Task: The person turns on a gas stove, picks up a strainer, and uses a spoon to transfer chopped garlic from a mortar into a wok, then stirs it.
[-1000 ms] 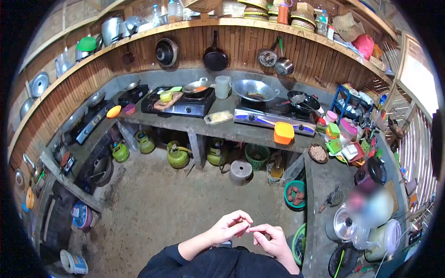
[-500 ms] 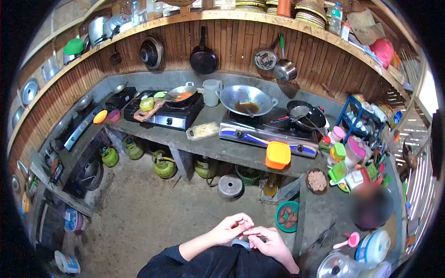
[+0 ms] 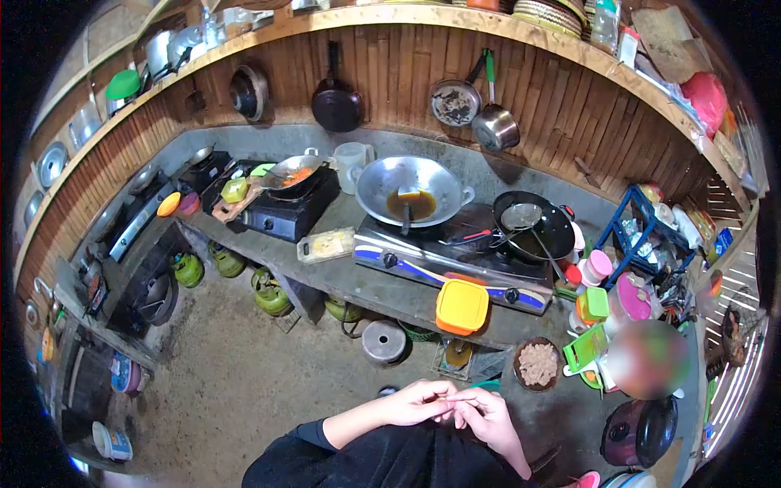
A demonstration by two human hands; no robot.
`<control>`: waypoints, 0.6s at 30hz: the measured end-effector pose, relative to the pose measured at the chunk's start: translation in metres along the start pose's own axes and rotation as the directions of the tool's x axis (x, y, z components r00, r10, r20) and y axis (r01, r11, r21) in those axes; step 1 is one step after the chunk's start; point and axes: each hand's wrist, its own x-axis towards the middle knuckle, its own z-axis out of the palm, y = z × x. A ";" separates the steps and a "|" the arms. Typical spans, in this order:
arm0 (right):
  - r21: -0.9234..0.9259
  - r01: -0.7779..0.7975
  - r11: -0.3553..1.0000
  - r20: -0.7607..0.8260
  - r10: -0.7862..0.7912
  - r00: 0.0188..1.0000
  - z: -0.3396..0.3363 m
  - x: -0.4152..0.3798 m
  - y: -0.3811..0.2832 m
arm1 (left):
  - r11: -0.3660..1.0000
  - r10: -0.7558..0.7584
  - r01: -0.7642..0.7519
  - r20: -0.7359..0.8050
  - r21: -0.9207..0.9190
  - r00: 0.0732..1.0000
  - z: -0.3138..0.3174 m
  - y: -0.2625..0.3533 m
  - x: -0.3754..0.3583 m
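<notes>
My left hand and my right hand meet in front of my dark clothing, fingertips touching. The fingers of both are bent and pinched together; anything between them is too small or hidden to make out. Ahead on the counter stands a yellow-orange lidded container. Right of it is a bowl of pale brown minced-looking food. A teal basin is mostly hidden behind my right hand.
A large wok with brown liquid and a black pan with a strainer sit on the two-burner stove. Green gas cylinders and a round metal pot stand below the counter. A rice cooker is at right.
My view has moved toward the counter and right, so the stove and bowl appear nearer. My hands stay together at my waist; the teal basin is now mostly covered.
</notes>
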 end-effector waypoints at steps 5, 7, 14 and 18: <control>0.010 0.034 0.999 -0.065 -0.033 0.997 -0.036 0.031 0.006 | 1.000 -0.010 0.010 0.105 0.009 0.994 -0.030 0.005 0.053; -0.059 0.058 0.997 -0.097 -0.064 0.993 -0.050 0.046 0.008 | 0.999 0.030 -0.037 0.184 0.037 0.983 -0.048 0.004 0.074; -0.145 -0.045 0.988 -0.211 0.013 0.977 -0.084 0.120 0.007 | 0.995 0.064 -0.081 0.259 0.054 0.964 -0.115 0.003 0.134; -0.082 -0.014 0.997 -0.231 -0.006 0.973 -0.087 0.157 0.012 | 1.000 0.010 -0.016 0.295 0.018 0.955 -0.150 0.005 0.155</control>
